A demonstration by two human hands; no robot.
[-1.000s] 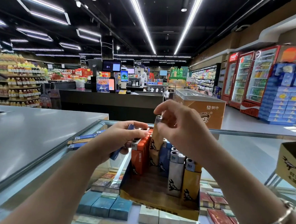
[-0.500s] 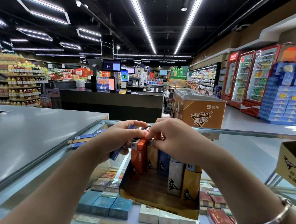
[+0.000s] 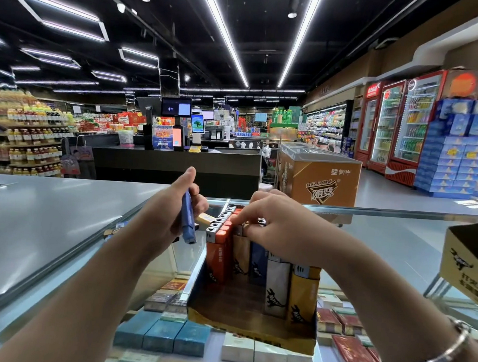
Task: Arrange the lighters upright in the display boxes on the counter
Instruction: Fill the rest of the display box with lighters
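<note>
An open cardboard display box [image 3: 253,327] sits on the glass counter [image 3: 384,236]. Upright lighters stand in its far part: a row of orange lighters [image 3: 219,253] at the left, yellow and blue ones behind, a white lighter [image 3: 276,288] and a yellow lighter [image 3: 303,294] at the right. My left hand [image 3: 170,215] holds a blue lighter [image 3: 187,219] just left of the box, raised above the counter. My right hand [image 3: 274,223] rests with curled fingertips on the tops of the lighters in the back rows. A few loose lighters [image 3: 205,219] lie behind my left hand.
A second yellow display box [image 3: 465,261] stands at the right edge of the counter. Cigarette packs [image 3: 162,335] lie under the glass. A grey counter [image 3: 45,218] extends to the left. A brown chest freezer [image 3: 317,175] stands beyond.
My right hand lowered a lighter into the back row and now presses on the tops. My left hand lifted and turned, bringing the blue lighter up to near vertical.
</note>
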